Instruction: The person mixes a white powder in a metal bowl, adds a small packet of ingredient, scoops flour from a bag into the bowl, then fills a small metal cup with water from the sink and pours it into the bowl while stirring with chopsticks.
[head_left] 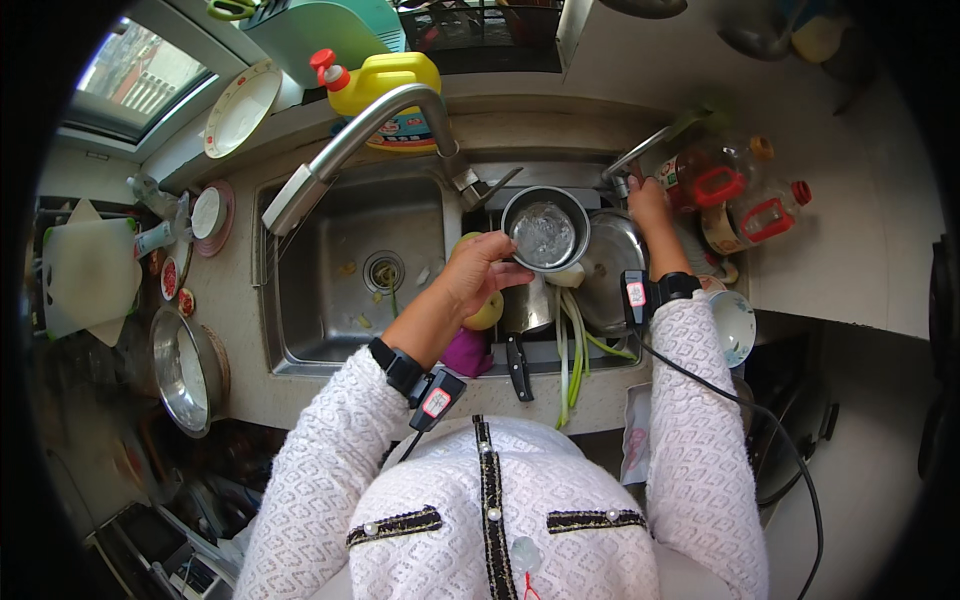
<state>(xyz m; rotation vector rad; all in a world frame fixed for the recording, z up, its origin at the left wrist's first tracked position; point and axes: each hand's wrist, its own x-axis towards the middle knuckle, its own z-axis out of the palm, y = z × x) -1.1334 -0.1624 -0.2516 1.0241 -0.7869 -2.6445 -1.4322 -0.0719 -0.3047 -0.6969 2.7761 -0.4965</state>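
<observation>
In my left hand (478,270) is a round metal bowl (579,205) with clear water in it, gripped by its rim. It hangs over the right-hand part of the sink. My right hand (652,208) reaches to the far right corner of the sink, its fingers closed on the base of a small metal tap (640,150). Under and beside the bowl lie green onions (573,355), a black-handled knife (518,365) and a wide metal pan (615,285). A yellow-green round fruit or vegetable (487,314) and a purple thing (465,353) sit by my left wrist.
A tall faucet (370,115) arches over the left basin (330,260), which holds vegetable scraps. Behind it stands a yellow jug (390,85) with a red cap. Plastic bottles (770,210) crowd the right corner. At left are a metal basin (183,370) and a cutting board (92,270).
</observation>
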